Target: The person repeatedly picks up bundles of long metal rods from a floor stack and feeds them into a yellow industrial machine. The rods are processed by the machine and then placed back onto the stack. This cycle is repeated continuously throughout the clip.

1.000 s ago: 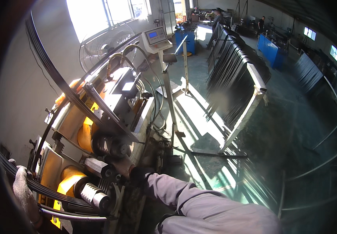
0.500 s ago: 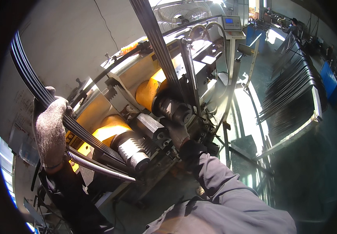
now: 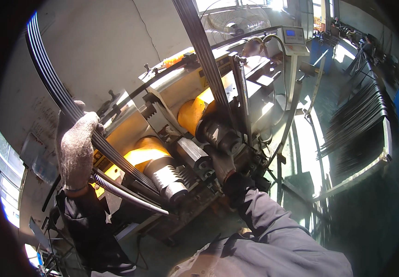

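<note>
My left hand (image 3: 75, 144), in a grey knit glove, is closed around a bundle of long black strips (image 3: 48, 69). The strips run from the upper left down past the left ridged roller (image 3: 166, 177). A second run of black strips (image 3: 204, 51) rises from beside the right dark roller (image 3: 222, 137). My right hand (image 3: 222, 164), also gloved, reaches in at the near side of that roller, next to a grey metal block (image 3: 192, 152). Its fingers are in shadow and mostly hidden, so whether they grip anything does not show.
Yellow guards (image 3: 191, 115) sit behind the rollers on the machine. A ribbed flexible hose (image 3: 127, 197) crosses its front left. Beyond are a control box (image 3: 292, 34) on a post and a fan (image 3: 234, 28). On the right, a rack holds many thin black strips (image 3: 354, 122).
The whole view has shifted, so the machine and both hands appear farther right and slightly lower. Left hand stays on the strips; right hand stays by the right roller.
</note>
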`<state>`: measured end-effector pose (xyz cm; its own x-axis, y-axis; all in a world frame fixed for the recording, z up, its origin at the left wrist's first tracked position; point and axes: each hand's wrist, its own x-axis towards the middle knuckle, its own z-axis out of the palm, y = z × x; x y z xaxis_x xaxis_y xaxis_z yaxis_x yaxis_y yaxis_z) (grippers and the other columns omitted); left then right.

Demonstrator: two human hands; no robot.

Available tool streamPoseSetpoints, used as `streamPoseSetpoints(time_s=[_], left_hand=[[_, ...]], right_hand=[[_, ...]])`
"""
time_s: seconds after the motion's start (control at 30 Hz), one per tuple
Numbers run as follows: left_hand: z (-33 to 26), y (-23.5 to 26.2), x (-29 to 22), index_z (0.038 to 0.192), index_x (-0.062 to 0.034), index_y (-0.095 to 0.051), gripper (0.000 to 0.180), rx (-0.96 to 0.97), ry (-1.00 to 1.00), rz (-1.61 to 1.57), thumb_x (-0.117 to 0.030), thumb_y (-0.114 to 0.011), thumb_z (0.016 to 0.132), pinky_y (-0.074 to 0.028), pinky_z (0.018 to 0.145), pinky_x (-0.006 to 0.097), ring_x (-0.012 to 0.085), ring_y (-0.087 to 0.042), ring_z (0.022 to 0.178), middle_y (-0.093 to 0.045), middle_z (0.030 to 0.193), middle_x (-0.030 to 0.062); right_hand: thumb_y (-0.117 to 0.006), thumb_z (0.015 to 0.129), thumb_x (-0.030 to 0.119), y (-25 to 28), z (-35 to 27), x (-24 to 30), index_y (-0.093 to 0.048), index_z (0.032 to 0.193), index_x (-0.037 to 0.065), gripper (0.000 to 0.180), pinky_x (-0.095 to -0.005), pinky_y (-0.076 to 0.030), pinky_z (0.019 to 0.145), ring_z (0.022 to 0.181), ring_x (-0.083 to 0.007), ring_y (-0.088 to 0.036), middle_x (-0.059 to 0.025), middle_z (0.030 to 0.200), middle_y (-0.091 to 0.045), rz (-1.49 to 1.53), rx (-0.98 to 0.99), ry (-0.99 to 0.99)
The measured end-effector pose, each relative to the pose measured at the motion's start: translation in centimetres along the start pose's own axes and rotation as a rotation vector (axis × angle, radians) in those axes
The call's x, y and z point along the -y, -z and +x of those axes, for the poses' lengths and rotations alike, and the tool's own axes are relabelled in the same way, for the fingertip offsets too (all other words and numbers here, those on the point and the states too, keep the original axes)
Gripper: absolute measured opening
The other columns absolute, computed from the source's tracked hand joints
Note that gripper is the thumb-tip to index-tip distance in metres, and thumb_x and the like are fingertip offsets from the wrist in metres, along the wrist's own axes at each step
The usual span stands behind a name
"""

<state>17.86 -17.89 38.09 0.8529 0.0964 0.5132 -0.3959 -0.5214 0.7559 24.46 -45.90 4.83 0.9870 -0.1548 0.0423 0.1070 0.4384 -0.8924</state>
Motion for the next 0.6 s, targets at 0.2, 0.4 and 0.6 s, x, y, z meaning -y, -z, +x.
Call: streamPoseSetpoints(time_s=[0.2,0.4,0.6], left_hand=[[-0.4,-0.6,-1.9,0.139,0.0004,-0.064,0.039,-0.025,0.038,0.099,-0.024,-0.072,0.109,-0.058,0.087,0.034,0.0165,-0.073,0.09,-0.073,0.096,0.0075],[0.1,1.0,-3.3,0.122,-0.002,-0.075,0.029,-0.073,0.065,0.145,-0.028,-0.074,0.108,-0.06,0.08,0.029,0.0146,-0.075,0.089,-0.076,0.096,0.0054],[-1.4,1.1,-3.5,0.135,-0.0037,-0.069,0.033,-0.008,0.119,0.101,-0.017,-0.074,0.106,-0.065,0.088,0.031,0.0181,-0.08,0.098,-0.08,0.106,0.0091]], right_hand=[[-0.064,0.11,0.023,0.5,0.5,-0.9,-0.076,0.13,0.001,0.032,-0.0417,-0.054,0.107,0.125,-0.0282,-0.072,-0.0151,0.131,-0.078,-0.198,0.009,0.133],[-0.07,0.105,0.017,1.9,2.3,-4.4,-0.075,0.134,0.004,0.033,-0.0413,-0.057,0.105,0.123,-0.0295,-0.074,-0.0157,0.134,-0.078,-0.487,0.033,0.408],[-0.071,0.096,0.01,3.9,2.2,-7.4,-0.077,0.131,0.008,0.035,-0.0449,-0.059,0.104,0.121,-0.037,-0.076,-0.0175,0.126,-0.079,-0.545,0.119,0.31]])
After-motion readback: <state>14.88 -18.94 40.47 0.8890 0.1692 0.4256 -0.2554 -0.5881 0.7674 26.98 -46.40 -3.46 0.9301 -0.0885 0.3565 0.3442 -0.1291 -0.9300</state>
